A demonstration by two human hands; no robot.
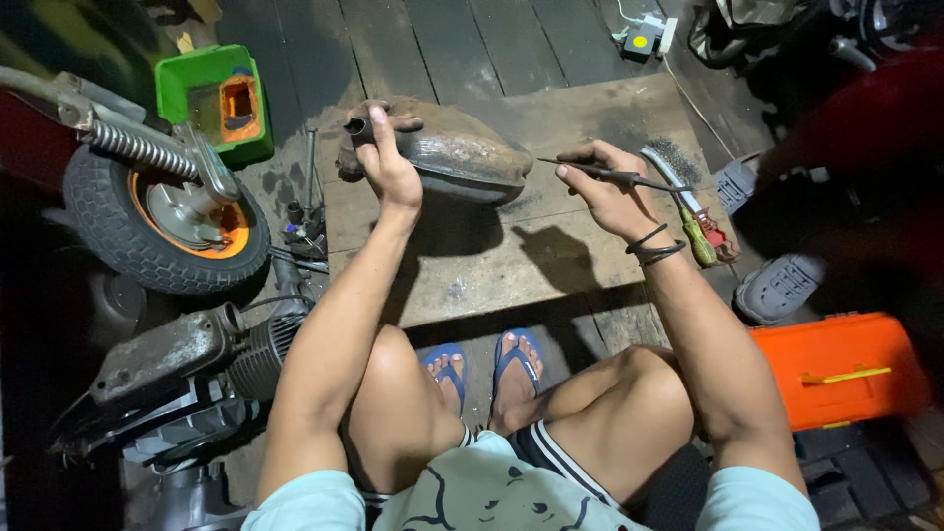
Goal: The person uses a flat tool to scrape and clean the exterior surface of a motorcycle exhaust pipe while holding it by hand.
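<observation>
Rusty, rounded metal tank (462,157) near the far edge of the worn wooden board (511,265), steadied by the left hand (385,162) gripping its left end. Right hand (605,192) pinches a thin metal pick (610,175); wire brush (688,202) near the right edge.

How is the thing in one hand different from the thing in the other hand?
The left hand grips a big, rounded, rusty metal part that rests on the wooden board; the right hand pinches a thin, dark pointed tool held in the air. The part is bulky, the tool slim. Both look worn.
</observation>
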